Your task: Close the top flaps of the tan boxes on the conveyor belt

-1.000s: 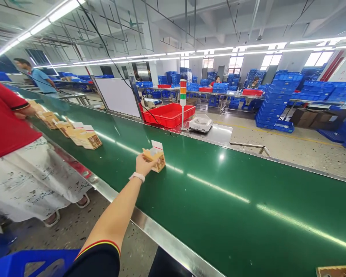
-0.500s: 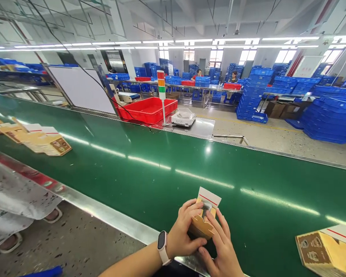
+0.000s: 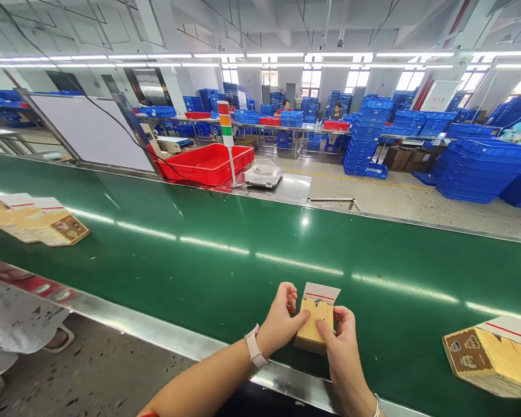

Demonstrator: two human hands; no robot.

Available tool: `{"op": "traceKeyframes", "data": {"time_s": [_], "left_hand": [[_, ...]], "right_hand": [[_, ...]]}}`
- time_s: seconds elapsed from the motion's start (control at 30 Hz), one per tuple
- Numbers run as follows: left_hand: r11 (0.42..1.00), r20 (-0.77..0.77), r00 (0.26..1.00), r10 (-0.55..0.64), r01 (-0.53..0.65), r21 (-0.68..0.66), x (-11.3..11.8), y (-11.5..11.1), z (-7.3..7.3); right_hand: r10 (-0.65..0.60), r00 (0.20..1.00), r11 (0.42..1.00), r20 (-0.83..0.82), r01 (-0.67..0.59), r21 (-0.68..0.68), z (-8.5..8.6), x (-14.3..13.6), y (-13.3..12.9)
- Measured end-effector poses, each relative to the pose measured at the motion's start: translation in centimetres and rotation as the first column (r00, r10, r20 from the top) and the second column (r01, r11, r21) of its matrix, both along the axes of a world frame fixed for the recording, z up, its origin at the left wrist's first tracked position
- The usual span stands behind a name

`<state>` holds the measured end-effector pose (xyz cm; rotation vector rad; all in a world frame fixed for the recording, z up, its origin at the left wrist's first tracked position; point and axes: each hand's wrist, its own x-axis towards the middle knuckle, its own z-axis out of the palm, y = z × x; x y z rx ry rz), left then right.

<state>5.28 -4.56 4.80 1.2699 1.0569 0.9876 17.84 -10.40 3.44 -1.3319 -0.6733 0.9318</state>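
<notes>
"How does the box (image 3: 314, 329) look?"
"Tan, its top flaps (image 3: 312, 320) folded inward, the white flap (image 3: 322, 292) raised at the far side, with a red stripe."
"Where?"
"By the green belt's (image 3: 226, 272) near edge."

- Along the far edge of the belt (image 3: 226, 272), a broad lane could be passed through.
- Between the left-hand boxes (image 3: 39, 220) and the left hand (image 3: 286, 324), a wide stretch could be crossed.
- The near edge is obstructed by both hands and the small box (image 3: 315, 327).
- Right of the right hand (image 3: 342, 344), a gap is bounded by the right-hand boxes (image 3: 490, 359).
- Beyond the far edge, passage is hindered by the red tray (image 3: 208, 165).
</notes>
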Motion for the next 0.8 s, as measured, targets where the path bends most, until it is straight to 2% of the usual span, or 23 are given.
{"op": "traceKeyframes", "data": {"time_s": [0.1, 0.23, 0.33, 0.4, 0.43, 0.5, 0.57, 0.6, 0.63, 0.67, 0.7, 0.8], "left_hand": [[0.979, 0.025, 0.992, -0.123, 0.125, -0.159, 0.7, 0.6, 0.2], [0.908, 0.155, 0.952, -0.264, 0.3, -0.293, 1.8, 0.6, 0.9], [0.862, 0.225, 0.921, -0.318, 0.38, -0.335, 2.7, 0.5, 1.3], [0.865, 0.215, 0.915, -0.341, 0.395, -0.31, 3.1, 0.4, 1.4], [0.876, 0.192, 0.918, -0.347, 0.391, -0.283, 3.1, 0.4, 1.4], [0.919, 0.101, 0.942, -0.32, 0.335, -0.208, 2.9, 0.3, 1.3], [0.969, -0.003, 0.972, -0.234, 0.233, -0.087, 2.3, -0.1, 1.1], [0.984, -0.04, 0.983, -0.181, 0.181, -0.003, 1.8, -0.4, 1.0], [0.986, -0.059, 0.989, -0.133, 0.138, 0.094, 1.4, -0.7, 1.0], [0.974, -0.062, 0.992, -0.106, 0.116, 0.197, 1.0, -1.0, 0.9], [0.949, -0.061, 0.993, -0.104, 0.118, 0.294, 0.7, -1.4, 1.0], [0.85, -0.134, 0.97, -0.204, 0.244, 0.468, 0.4, -2.2, 1.2]], "right_hand": [[-0.005, 0.996, 0.999, -0.087, 0.002, -0.034, 1.1, 0.4, -0.1], [0.043, 0.98, 0.995, -0.197, -0.06, -0.079, 2.7, 0.8, -0.2], [0.085, 0.965, 0.989, -0.248, -0.113, -0.1, 3.0, 1.4, -0.3], [0.101, 0.967, 0.986, -0.233, -0.129, -0.109, 2.8, 2.0, -0.5], [0.087, 0.977, 0.989, -0.194, -0.108, -0.102, 2.5, 2.4, -0.8], [-0.045, 0.999, 0.999, -0.021, 0.045, 0.0, 2.2, 3.2, -1.4], [-0.229, 0.947, 0.952, 0.225, 0.169, 0.254, 2.2, 4.1, -2.2], [-0.279, 0.896, 0.916, 0.346, 0.141, 0.375, 2.5, 4.6, -2.6], [-0.282, 0.844, 0.892, 0.456, 0.056, 0.448, 2.9, 5.1, -2.8], [-0.236, 0.799, 0.889, 0.553, -0.052, 0.456, 3.5, 5.7, -2.9], [-0.158, 0.764, 0.9, 0.625, -0.149, 0.409, 4.1, 6.2, -2.9], [0.102, 0.741, 0.948, 0.664, -0.274, 0.16, 6.4, 8.0, -2.2]]}}
